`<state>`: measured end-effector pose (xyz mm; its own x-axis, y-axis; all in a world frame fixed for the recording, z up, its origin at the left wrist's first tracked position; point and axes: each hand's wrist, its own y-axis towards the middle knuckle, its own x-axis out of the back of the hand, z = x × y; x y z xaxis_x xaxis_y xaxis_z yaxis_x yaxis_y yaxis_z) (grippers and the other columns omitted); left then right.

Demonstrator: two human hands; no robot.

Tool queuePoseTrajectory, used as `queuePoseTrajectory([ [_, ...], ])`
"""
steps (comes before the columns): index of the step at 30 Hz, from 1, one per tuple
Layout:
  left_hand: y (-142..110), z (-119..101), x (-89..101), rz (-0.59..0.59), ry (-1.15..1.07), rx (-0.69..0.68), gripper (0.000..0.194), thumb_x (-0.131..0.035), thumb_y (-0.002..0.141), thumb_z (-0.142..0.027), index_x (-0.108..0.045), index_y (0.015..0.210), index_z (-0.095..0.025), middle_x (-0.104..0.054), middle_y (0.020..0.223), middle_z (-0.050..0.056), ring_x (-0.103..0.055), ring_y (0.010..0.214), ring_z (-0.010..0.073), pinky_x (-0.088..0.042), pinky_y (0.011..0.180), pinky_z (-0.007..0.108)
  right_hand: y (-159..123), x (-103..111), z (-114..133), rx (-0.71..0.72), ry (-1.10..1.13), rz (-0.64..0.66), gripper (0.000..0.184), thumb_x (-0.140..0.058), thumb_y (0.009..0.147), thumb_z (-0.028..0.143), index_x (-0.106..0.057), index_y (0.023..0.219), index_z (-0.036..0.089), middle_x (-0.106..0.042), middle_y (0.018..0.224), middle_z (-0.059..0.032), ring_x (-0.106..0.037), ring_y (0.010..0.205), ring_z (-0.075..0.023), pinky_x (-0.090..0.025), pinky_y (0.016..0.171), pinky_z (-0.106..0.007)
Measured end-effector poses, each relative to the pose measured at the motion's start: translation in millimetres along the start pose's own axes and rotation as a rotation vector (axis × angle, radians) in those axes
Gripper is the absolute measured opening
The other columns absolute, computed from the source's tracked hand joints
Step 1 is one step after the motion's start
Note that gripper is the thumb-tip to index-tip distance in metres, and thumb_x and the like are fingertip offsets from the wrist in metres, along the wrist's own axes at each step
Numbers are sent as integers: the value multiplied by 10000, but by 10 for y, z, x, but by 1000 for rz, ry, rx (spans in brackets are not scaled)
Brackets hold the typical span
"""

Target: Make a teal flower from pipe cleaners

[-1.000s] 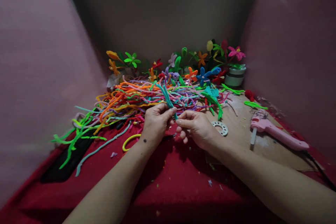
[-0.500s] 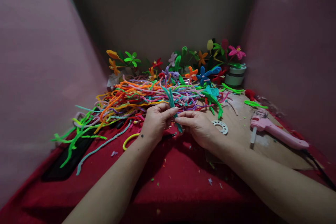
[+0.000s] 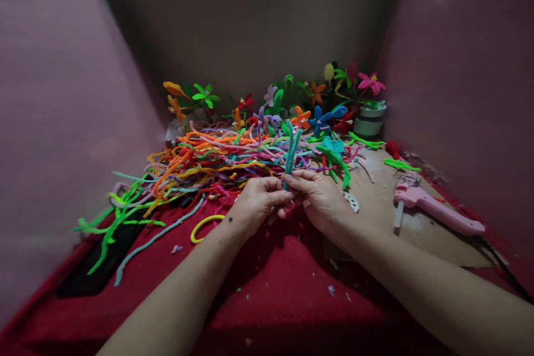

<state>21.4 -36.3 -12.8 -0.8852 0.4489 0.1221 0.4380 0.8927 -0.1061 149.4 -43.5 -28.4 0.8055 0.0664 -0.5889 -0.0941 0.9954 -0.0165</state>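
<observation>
Several teal pipe cleaners (image 3: 292,150) stand nearly upright in a small bunch, their tips apart at the top. My left hand (image 3: 261,203) pinches the bunch low down between thumb and fingers. Just above, my right hand (image 3: 315,194) is closed on it too, its thumb and fingertips against the stems. The lower ends are hidden behind my fingers. Behind both hands spreads a heap of loose pipe cleaners (image 3: 217,150) in many colours.
A pink glue gun (image 3: 438,211) rests on a cardboard sheet (image 3: 375,228) at right, near a white ring-shaped piece (image 3: 351,201). Yellow scissor handles (image 3: 200,228) and a black flat object (image 3: 100,261) lie left on red cloth (image 3: 283,289). Fuzzy flowers (image 3: 319,119) line the back.
The teal bunch has swung from tilted to nearly upright and shifted right. My right hand has moved up along it, and my left hand now grips lower. The whole view has shifted slightly.
</observation>
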Motion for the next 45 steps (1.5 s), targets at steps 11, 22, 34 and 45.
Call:
queuePoseTrajectory([
  [11,-10,2,60,84,43,14,188,-620,703,-269,-506,628,-140,-510,447,-38,-422,339,61,-314,312,163,-5,-6,19,-12,15,14,220,-772,538,237,-587,615,145,-549,502,42,-459,397,-63,-328,366,-185],
  [22,11,-11,138,-117,-137,-222,158,-649,711,-272,-562,714,-141,-523,575,-35,-424,448,44,-332,418,169,-35,17,-19,-43,-253,53,233,-741,566,328,-613,603,137,-493,423,46,-346,334,-45,-196,346,-210],
  [34,-46,-96,223,-143,457,-534,121,-566,775,-239,-675,796,-189,-557,779,22,-497,659,112,-394,601,210,6,32,28,-144,-262,63,240,-751,506,259,-538,522,149,-415,382,73,-307,332,-40,-178,324,-194],
  [45,-80,-103,331,-163,1010,-775,210,-441,864,-225,-631,785,-181,-469,756,10,-452,685,101,-351,616,197,-15,43,132,-280,-191,164,120,-666,533,162,-549,519,136,-430,392,63,-295,356,-42,-185,341,-187],
])
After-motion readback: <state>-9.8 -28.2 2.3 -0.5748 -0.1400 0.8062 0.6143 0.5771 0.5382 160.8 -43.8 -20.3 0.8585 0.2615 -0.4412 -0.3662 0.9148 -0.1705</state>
